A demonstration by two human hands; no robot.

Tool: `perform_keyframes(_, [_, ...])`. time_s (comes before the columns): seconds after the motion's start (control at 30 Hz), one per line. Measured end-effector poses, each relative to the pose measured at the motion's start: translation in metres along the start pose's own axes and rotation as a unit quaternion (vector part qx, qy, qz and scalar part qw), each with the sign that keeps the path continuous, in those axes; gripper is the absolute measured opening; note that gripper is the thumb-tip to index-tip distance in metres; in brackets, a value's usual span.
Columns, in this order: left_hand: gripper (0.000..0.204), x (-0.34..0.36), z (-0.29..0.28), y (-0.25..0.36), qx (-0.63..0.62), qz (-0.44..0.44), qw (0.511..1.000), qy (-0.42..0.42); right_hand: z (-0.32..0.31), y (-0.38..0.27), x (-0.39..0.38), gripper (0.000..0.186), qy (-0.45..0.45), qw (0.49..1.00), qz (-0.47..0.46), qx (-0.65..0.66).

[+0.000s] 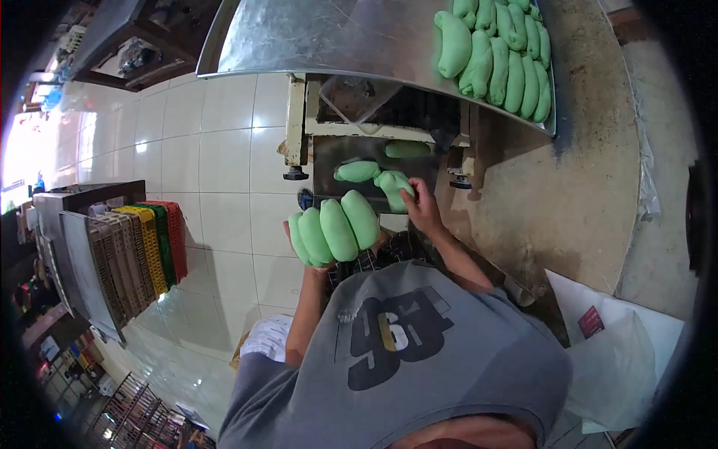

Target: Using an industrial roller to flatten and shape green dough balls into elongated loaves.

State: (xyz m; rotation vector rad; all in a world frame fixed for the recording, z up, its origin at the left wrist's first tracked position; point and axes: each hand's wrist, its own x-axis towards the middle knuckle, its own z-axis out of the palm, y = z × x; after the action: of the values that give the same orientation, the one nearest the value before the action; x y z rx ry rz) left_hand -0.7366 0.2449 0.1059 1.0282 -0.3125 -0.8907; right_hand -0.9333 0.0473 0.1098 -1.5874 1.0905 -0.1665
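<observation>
Several plump green dough rolls [339,230] lie side by side across my left hand [317,271], which supports them from below; most of its fingers are hidden beneath them. My right hand [423,208] grips another green dough roll [392,188] by its right end, fingers closed around it. That roll is over the dark metal chute [329,146] of a machine. Just left of it, a shorter green dough roll [357,171] rests on the chute. Farther back, one more green dough roll [407,150] sits partly in shadow under the machine's edge.
A big metal tray [314,37] tops the cream-framed machine [295,123], with green dough rolls [497,71] packed in rows at its right end. A worn tabletop [538,202] extends to the right, with a plastic bag [613,367] nearer me. Stacked coloured crates [153,247] stand left on the tiled floor.
</observation>
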Motion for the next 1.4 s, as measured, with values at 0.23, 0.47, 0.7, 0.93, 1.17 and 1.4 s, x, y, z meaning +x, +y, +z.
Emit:
perform_keyframes(0.23, [0.049, 0.032, 0.009, 0.020, -0.358, -0.076, 0.930, -0.023, 0.020, -0.038, -0.019, 0.036, -0.134, 0.801, 0.113, 0.573])
perform_keyframes(0.47, [0.050, 0.135, 0.108, 0.196, -0.410, -0.173, 0.879, -0.173, -0.016, -0.210, 0.004, 0.053, -0.077, 0.904, -0.051, 0.417])
perform_keyframes(0.7, [0.055, 0.345, 0.093, 0.338, 0.327, 0.369, 0.797, 0.350, -0.056, -0.340, 0.122, 0.063, 0.125, 0.896, -0.105, 0.414])
perform_keyframes(0.93, [0.029, 0.148, 0.076, 0.217, 0.245, 0.253, 0.932, 0.087, -0.028, -0.155, 0.037, 0.045, -0.039, 0.996, -0.035, -0.070])
perform_keyframes(1.17, [0.019, 0.016, 0.070, 0.072, 0.325, -0.198, 0.924, -0.038, -0.031, 0.032, 0.100, 0.083, 0.027, 0.937, 0.092, -0.335])
perform_keyframes(1.4, [0.026, 0.011, 0.063, -0.019, 0.347, -0.246, 0.899, -0.104, -0.004, 0.047, 0.092, 0.080, 0.088, 0.928, -0.030, -0.362])
